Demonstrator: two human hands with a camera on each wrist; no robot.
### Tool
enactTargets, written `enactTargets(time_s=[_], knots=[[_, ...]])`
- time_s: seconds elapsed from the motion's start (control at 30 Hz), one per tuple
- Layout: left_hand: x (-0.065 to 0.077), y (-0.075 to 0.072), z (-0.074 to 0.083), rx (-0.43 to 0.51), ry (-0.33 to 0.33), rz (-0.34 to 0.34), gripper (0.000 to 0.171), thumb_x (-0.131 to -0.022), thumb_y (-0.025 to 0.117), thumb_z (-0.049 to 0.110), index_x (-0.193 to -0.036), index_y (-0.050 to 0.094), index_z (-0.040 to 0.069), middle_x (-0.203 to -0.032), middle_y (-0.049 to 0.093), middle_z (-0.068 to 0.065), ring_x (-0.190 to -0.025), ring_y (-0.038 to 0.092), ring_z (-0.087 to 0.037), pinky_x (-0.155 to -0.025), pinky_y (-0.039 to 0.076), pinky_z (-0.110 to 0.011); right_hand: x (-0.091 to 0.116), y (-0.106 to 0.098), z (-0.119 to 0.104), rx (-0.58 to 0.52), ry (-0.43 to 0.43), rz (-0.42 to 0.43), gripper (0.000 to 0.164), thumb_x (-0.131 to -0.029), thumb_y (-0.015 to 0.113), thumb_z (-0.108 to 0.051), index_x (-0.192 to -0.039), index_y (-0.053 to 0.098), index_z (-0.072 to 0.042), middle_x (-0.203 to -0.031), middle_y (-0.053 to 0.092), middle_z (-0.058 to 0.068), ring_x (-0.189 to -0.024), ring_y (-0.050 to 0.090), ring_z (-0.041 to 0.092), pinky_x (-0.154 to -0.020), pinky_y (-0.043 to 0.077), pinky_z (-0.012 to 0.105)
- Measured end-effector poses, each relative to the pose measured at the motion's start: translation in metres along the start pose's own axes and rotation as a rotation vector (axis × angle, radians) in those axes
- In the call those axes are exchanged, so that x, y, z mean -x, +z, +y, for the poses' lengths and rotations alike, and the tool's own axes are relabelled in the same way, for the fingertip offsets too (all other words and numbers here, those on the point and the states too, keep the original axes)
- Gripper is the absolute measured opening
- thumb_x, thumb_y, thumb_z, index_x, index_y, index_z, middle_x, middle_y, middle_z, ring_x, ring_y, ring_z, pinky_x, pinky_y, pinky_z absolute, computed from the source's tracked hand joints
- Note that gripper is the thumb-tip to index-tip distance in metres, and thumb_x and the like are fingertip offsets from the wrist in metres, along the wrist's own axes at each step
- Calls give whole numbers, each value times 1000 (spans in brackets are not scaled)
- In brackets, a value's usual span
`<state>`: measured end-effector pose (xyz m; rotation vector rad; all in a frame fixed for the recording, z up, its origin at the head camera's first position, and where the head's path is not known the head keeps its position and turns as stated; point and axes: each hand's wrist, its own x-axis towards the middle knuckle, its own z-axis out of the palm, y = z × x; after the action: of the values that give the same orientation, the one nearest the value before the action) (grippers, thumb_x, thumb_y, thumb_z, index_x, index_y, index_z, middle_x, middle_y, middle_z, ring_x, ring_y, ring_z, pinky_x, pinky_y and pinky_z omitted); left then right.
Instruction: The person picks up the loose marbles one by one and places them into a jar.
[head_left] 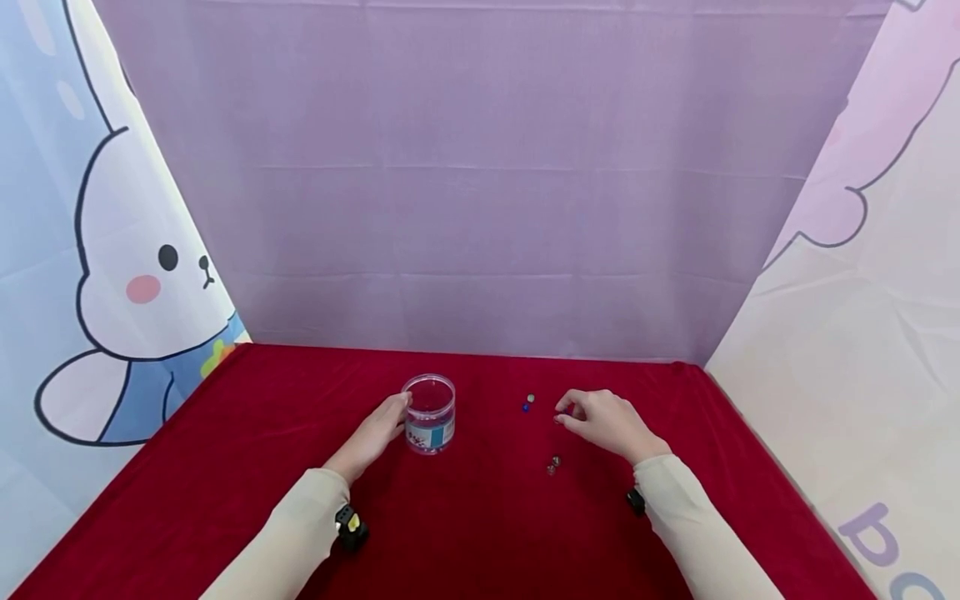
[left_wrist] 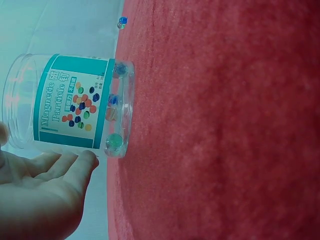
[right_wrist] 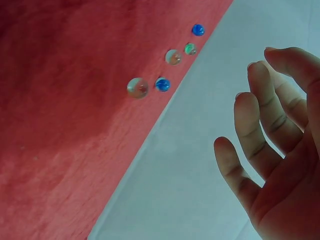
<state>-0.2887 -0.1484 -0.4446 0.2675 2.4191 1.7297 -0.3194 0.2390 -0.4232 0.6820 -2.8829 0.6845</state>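
A clear plastic jar (head_left: 430,412) stands upright and uncapped on the red cloth, its label reading "Magnetic Particle" in the left wrist view. Several glass marbles (left_wrist: 114,142) lie on its bottom. My left hand (head_left: 377,427) rests against the jar's left side, fingers fairly straight, one fingertip at the rim. Right of the jar, my right hand (head_left: 602,419) hovers with loosely bent fingers, holding nothing visible. Near it lie a blue marble (head_left: 526,407), a greenish marble (head_left: 531,397) and two clear marbles (head_left: 553,465). Another blue marble (right_wrist: 162,84) shows in the right wrist view.
Red cloth (head_left: 465,533) covers the table. A purple curtain (head_left: 487,183) hangs at the back. Printed sheets flank both sides, the left one with a rabbit (head_left: 150,250). Each wrist carries a small black device (head_left: 350,527).
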Motion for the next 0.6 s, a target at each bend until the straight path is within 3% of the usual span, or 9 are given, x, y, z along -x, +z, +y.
enactTargets(time_s=[0.6], knots=[[-2,0,-2,6,5,5,65,-111,29,41,-157,18,-2,-162,19,-24,-148,20,-42,-118,22,-53,17,3,28,18,57,-24,19,-91,75,-22,-108,73,-16,-77,61,-11,-65,55,8,-59,49,29]])
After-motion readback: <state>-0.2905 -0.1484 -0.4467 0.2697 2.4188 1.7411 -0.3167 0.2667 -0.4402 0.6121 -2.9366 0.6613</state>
